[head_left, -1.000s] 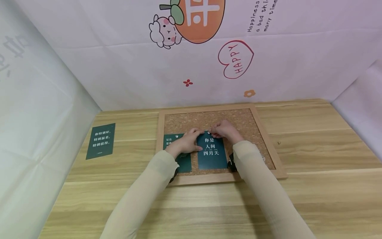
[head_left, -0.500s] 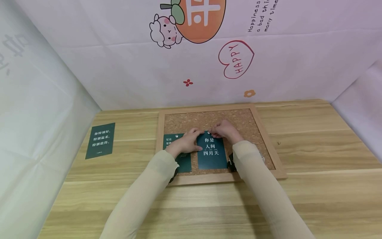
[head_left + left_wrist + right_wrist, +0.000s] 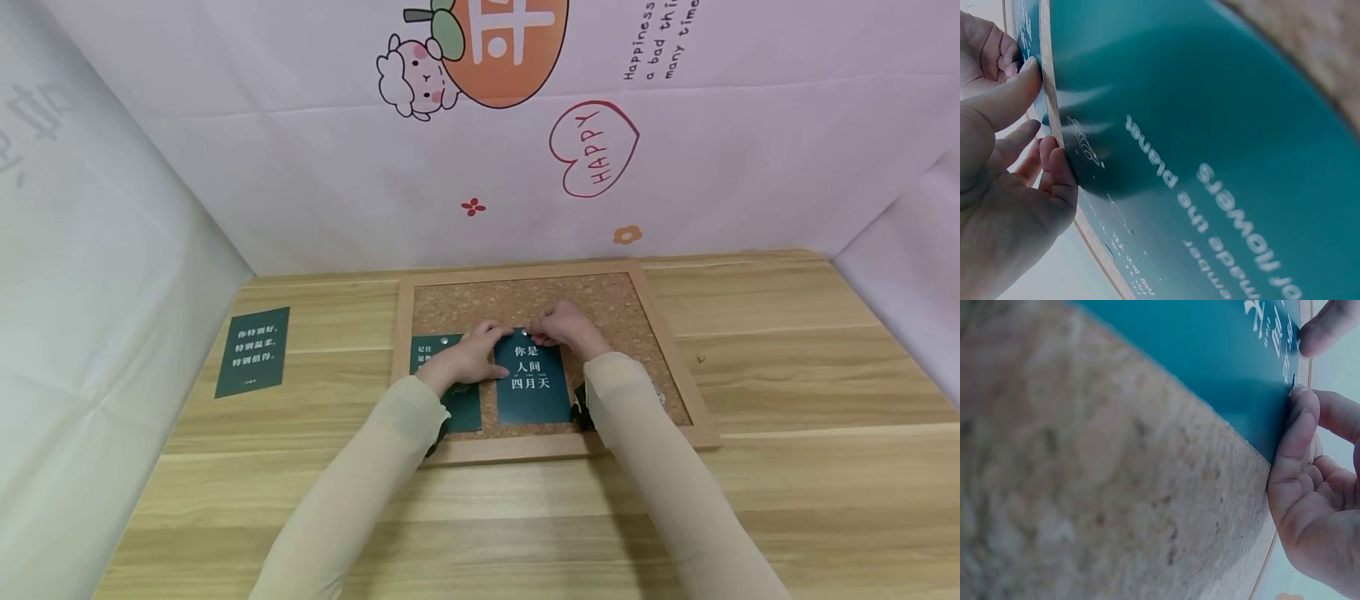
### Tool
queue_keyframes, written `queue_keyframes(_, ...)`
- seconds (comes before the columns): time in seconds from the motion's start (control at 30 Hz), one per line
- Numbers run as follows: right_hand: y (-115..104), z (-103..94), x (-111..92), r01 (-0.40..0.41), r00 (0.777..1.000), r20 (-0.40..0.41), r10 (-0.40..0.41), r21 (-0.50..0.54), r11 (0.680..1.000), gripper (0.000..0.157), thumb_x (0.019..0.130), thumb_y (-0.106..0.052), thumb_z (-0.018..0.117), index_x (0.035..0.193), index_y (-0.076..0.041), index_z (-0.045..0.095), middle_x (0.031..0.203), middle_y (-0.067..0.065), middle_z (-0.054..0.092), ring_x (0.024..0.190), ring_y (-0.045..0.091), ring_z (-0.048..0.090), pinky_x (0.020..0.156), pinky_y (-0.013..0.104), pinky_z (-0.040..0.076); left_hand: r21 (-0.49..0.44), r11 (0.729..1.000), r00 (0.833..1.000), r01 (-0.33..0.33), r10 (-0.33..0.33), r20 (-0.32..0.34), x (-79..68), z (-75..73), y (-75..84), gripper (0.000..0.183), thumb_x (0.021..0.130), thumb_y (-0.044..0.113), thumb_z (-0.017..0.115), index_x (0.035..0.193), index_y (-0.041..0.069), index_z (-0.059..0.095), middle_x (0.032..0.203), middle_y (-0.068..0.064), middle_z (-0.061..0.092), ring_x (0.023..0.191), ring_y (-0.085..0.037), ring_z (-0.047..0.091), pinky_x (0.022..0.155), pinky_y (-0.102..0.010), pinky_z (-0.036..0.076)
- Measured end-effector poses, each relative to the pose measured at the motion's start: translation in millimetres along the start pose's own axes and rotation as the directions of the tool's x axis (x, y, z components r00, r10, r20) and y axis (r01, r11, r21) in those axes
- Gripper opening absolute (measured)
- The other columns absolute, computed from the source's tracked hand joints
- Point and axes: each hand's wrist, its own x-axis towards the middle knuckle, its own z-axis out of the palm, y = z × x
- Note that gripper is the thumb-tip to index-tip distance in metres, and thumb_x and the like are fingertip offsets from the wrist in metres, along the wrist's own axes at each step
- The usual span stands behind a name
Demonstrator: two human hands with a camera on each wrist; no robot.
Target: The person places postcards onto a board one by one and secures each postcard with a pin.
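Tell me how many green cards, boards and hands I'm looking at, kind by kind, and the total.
Cards: 3
Board: 1
Hands: 2
Total: 6

Two hands are showing, a left hand [image 3: 467, 360] and a right hand [image 3: 564, 327], with two sleeves, one left [image 3: 352, 487] and one right [image 3: 663, 471]. Three cards are lying in view: one table card [image 3: 252, 352] and two board cards [image 3: 532, 396]. Two pins [image 3: 444, 340] are showing, one per board card. One board [image 3: 517, 300] is lying on one table [image 3: 480, 517]. The backdrop [image 3: 337, 192] is bearing one sheep [image 3: 420, 79], one orange [image 3: 502, 87], one heart [image 3: 585, 156], two flowers [image 3: 473, 207] and three text lines [image 3: 662, 37]. Pale bits [image 3: 661, 397] beside the right sleeve are hiding too much for counting.
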Motion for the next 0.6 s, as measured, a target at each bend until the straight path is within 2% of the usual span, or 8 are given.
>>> queue_keyframes(0.6,-2.3,-0.8,-4.0,0.001,1.000,-0.016,-0.001,0.016,1.000,0.018,0.094,-0.012,0.057,0.088,0.002,0.066,0.066,-0.002,0.056,0.063,0.008,0.054,0.060,0.018,0.046,0.003,1.000,1.000,-0.001,0.001,-0.009,-2.6,-0.2,2.5,0.065,0.094,0.021,0.061,0.150,0.013,0.030,0.157,-0.009,0.019,0.144,-0.031,0.022,0.117,-0.044,0.025)
